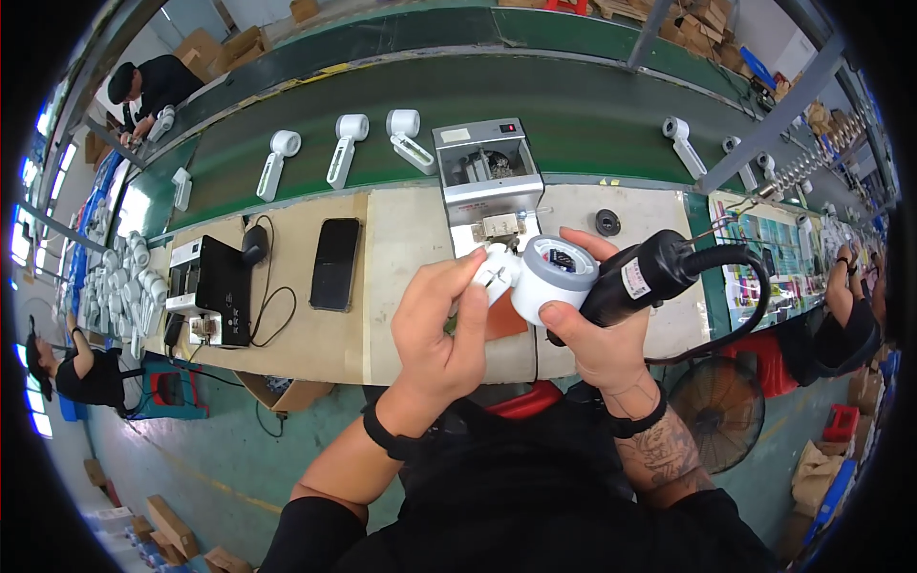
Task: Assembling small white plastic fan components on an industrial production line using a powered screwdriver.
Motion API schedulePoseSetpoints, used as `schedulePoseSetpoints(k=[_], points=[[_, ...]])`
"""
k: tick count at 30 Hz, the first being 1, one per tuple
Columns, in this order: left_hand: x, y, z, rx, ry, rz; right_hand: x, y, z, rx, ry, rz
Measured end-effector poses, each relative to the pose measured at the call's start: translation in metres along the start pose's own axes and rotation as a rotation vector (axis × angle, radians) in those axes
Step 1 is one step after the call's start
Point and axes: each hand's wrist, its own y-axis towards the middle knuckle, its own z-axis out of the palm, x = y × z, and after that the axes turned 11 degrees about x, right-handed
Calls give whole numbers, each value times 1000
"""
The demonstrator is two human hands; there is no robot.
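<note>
My two hands hold a white device with a round grey-rimmed head (pixel 552 277) between them, above the bench. Its open head faces up and shows dark and blue parts inside. The fingers of my left hand (pixel 441 325) pinch the device's white narrow end (pixel 495 271). With thumb and fingers, my right hand (pixel 611 349) grips the round head. A black corded power screwdriver (pixel 635 280) lies across the same hand, between thumb and forefinger; its tip is hidden. Just beyond my hands stands a grey screw-feeder machine (pixel 489 172) with a clear-fronted bin.
A green conveyor belt (pixel 573 115) carries several white devices (pixel 347 153). On the bench lie a black phone (pixel 336 265), a black round part (pixel 607 222) and a second feeder (pixel 212 291). White parts are piled at left (pixel 124 282). A spring (pixel 812 158) hangs at right. Co-workers sit around.
</note>
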Motion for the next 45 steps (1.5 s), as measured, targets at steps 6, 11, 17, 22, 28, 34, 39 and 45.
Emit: schedulePoseSetpoints(k=[6, 11, 17, 22, 28, 34, 39, 45], points=[[13, 5, -2, 95, 211, 233, -10, -8, -10, -28, 7, 43], [14, 8, 1, 123, 316, 212, -10, -9, -15, -31, -66, 45], [17, 10, 14, 79, 294, 81, -9, -1, -29, -260, -206, -81], [42, -21, 21, 324, 202, -47, 24, 15, -53, -211, -293, -306], [47, -22, 22, 477, 386, -216, 31, 54, -32, -84, -91, -373], [68, -28, 33, 295, 300, -91, -24, 91, 2, 31, -32, -323], [70, -33, 33, 319, 448, 35, -47, 102, 14, 33, -65, -295], [76, -30, 28, 355, 387, 41, -75, 105, 5, -28, -55, -293]])
